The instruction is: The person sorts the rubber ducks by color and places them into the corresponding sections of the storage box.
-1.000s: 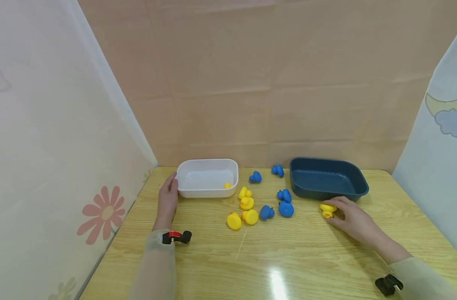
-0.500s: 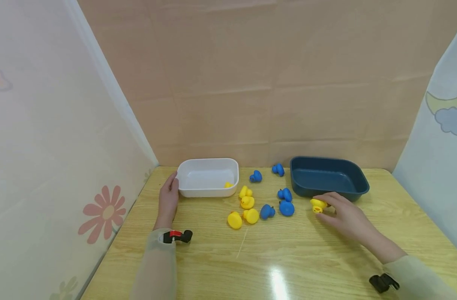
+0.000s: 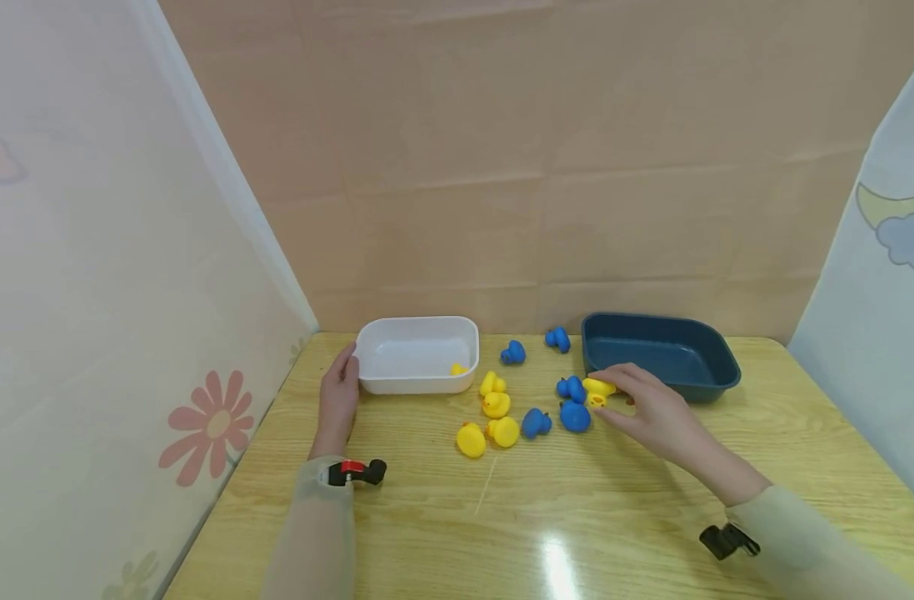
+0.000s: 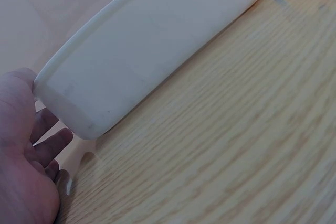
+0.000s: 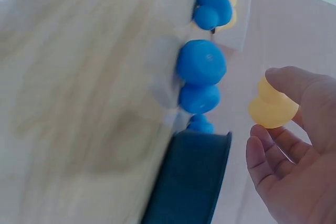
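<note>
1. Head: I have the right hand (image 3: pixel 655 421) pinching a yellow duck (image 3: pixel 597 388) just beside two blue toys (image 3: pixel 575 417), near the dark tub (image 3: pixel 715 390). Step, I judge: transfer. Next move calls for lifting over the blue ones, grip steady.
2. Left wrist: left hand (image 4: pixel 23 156) loosely spread, touching the white tub (image 4: pixel 142 40) at its end.
3. Right wrist: duck between thumb and fingers, apart from the dark tub.
</note>
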Action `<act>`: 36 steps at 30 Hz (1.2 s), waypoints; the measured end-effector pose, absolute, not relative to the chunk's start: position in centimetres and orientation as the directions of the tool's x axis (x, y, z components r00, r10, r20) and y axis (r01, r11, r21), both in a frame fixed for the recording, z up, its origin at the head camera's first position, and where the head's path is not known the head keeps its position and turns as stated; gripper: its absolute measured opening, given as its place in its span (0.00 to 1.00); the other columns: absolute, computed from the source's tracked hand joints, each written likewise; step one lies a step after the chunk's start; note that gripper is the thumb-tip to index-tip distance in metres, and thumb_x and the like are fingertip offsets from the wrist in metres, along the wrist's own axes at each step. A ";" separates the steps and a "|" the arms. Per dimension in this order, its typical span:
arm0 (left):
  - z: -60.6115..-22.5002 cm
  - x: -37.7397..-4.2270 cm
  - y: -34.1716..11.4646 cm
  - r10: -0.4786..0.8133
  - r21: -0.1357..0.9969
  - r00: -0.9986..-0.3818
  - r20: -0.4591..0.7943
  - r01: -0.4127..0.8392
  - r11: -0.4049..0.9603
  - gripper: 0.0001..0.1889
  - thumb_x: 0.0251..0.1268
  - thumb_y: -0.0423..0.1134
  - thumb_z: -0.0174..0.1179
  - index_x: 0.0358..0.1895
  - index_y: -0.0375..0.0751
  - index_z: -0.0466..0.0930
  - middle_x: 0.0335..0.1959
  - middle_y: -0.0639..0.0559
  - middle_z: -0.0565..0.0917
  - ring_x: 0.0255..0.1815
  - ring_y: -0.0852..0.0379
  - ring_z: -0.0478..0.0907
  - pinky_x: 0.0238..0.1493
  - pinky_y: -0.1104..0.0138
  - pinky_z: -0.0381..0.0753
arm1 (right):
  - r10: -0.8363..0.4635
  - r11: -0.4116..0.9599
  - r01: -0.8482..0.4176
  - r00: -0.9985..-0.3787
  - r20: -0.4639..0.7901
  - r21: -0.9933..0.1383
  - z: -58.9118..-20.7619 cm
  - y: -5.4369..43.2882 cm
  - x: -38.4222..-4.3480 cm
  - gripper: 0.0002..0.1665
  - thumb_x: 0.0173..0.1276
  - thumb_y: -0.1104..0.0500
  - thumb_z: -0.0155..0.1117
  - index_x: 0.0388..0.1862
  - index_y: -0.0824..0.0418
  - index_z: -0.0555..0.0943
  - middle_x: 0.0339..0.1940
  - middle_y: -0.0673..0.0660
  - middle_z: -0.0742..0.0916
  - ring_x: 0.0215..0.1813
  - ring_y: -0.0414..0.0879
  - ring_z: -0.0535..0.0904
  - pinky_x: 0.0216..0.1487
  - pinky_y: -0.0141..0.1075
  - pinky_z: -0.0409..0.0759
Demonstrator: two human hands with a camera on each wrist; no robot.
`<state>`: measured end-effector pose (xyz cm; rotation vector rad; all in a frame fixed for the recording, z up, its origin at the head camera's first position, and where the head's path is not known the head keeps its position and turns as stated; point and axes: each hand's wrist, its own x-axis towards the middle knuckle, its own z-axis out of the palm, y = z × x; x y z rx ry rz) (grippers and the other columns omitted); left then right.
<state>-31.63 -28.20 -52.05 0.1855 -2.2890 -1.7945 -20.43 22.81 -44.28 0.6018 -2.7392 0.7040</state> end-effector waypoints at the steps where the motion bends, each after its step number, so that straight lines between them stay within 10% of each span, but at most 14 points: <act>1: -52.0 -31.6 -28.1 -0.236 0.969 -0.967 0.097 0.037 0.243 0.28 0.94 0.53 0.45 0.87 0.52 0.67 0.87 0.50 0.66 0.89 0.49 0.57 0.88 0.50 0.57 | -0.330 0.790 -0.453 -0.882 0.337 -0.413 -44.2 22.5 -20.6 0.29 0.73 0.58 0.81 0.71 0.57 0.85 0.63 0.56 0.86 0.57 0.54 0.84 0.48 0.50 0.87; 19: -52.0 -31.6 -28.0 -0.234 0.965 -0.968 0.085 0.021 0.262 0.29 0.94 0.53 0.45 0.88 0.52 0.65 0.88 0.50 0.65 0.89 0.49 0.56 0.88 0.50 0.57 | -0.334 0.735 -0.449 -0.892 0.306 -0.509 -42.9 15.8 -23.8 0.31 0.77 0.54 0.78 0.75 0.58 0.83 0.66 0.60 0.84 0.45 0.53 0.84 0.43 0.44 0.85; 36: -52.1 -31.6 -28.3 -0.236 0.966 -0.966 0.105 0.043 0.256 0.28 0.94 0.53 0.45 0.87 0.51 0.67 0.87 0.49 0.67 0.89 0.48 0.57 0.87 0.51 0.59 | -0.327 0.687 -0.418 -0.908 0.261 -0.594 -42.5 10.1 -28.1 0.30 0.78 0.51 0.77 0.75 0.57 0.83 0.58 0.57 0.87 0.54 0.58 0.84 0.54 0.49 0.86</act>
